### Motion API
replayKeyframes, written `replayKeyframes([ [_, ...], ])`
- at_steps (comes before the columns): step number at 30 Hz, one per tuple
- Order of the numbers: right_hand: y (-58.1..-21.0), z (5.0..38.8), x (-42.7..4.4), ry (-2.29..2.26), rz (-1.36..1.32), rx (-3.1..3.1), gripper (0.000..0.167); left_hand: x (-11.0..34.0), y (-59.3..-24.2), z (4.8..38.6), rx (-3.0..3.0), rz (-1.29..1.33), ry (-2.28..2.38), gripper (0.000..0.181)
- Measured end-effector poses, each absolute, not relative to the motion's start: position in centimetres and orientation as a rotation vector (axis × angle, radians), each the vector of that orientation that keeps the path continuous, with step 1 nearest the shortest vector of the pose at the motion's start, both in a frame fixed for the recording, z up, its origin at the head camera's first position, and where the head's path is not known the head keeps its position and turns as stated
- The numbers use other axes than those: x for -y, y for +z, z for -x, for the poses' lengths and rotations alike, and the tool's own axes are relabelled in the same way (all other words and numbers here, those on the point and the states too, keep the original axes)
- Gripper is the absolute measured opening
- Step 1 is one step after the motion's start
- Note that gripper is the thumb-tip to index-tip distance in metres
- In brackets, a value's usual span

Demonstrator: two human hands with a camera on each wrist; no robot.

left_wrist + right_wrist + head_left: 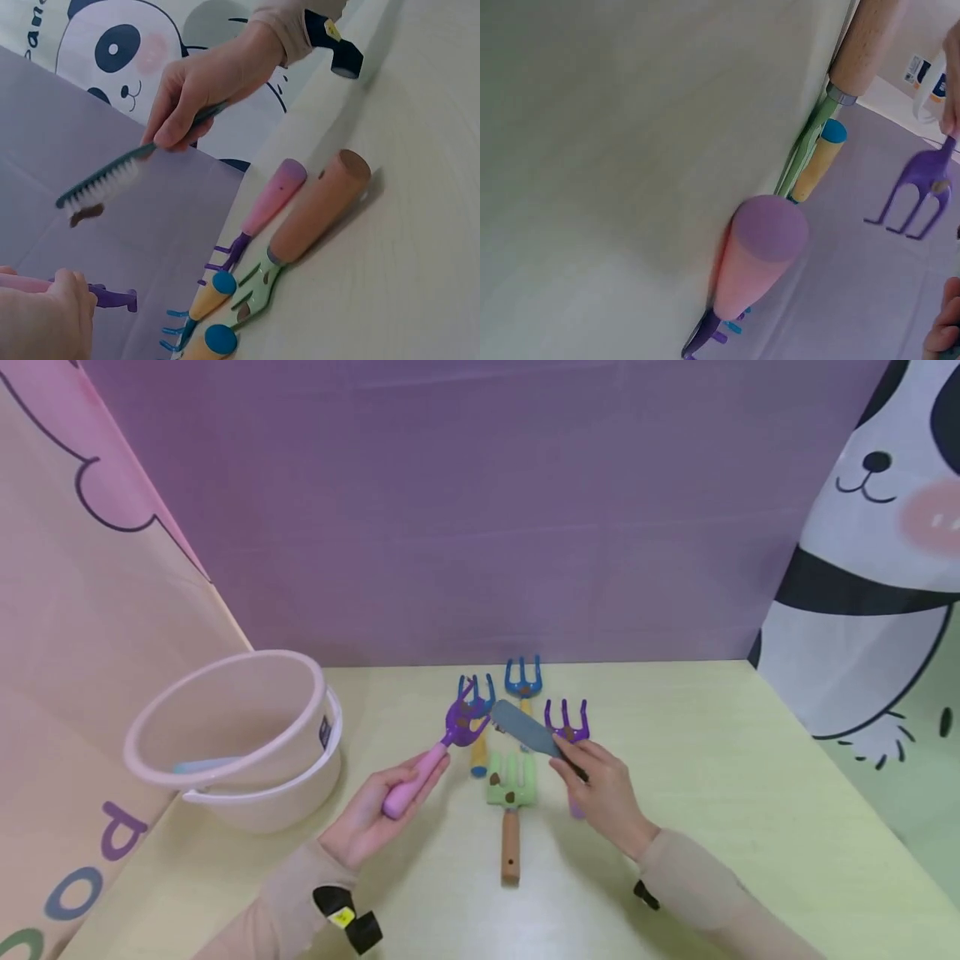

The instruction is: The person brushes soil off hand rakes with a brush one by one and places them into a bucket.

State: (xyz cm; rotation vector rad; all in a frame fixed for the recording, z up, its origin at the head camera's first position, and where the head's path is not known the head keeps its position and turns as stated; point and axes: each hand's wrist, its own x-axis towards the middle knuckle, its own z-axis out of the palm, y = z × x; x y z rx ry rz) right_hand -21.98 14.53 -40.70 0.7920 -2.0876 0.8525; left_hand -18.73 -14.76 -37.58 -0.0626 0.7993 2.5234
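Aloft; left hand (pixel 369 817) grips purple fork (pixel 455 730); right hand (pixel 607 792) holds brush (pixel 523 727)

With my left hand (pixel 369 814) I hold a purple fork (pixel 454 728) by its pink handle; in my right hand (pixel 606 789) I grip a grey brush (pixel 525 728) near its tines. On the worktop (pixel 697 760) lie a green fork (pixel 511 814) with a wooden handle, two blue forks (pixel 523 681) and a second purple one, partly hidden behind my right hand. Two pale tubs (pixel 273 806) stand nested to my left.
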Motion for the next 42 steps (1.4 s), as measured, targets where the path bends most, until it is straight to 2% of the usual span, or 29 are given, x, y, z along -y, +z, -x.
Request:
replayKeyframes([
  [11, -40.9, 23.6, -11.6, 0.894, -0.855, 2.02, 0.039, 13.2, -36.4, 18.8, -0.729, 0.04, 2.501, 0.057],
  [28, -40.4, 23.4, -12.4, 1.089, -0.744, 2.127, 0.037, 12.0, -35.9, 18.6, -0.601, 0.029, 2.524, 0.061],
  [37, -40.3, 23.8, -12.1, 0.823, -0.734, 1.999, 0.039, 11.5, -35.8, 18.5, -0.648, 0.02, 2.528, 0.056],
  [42, -40.6, 23.8, -11.7, 0.83, -0.728, 1.989, 0.039, 11.4, -35.9, 18.4, -0.676, 0.036, 2.541, 0.055],
])
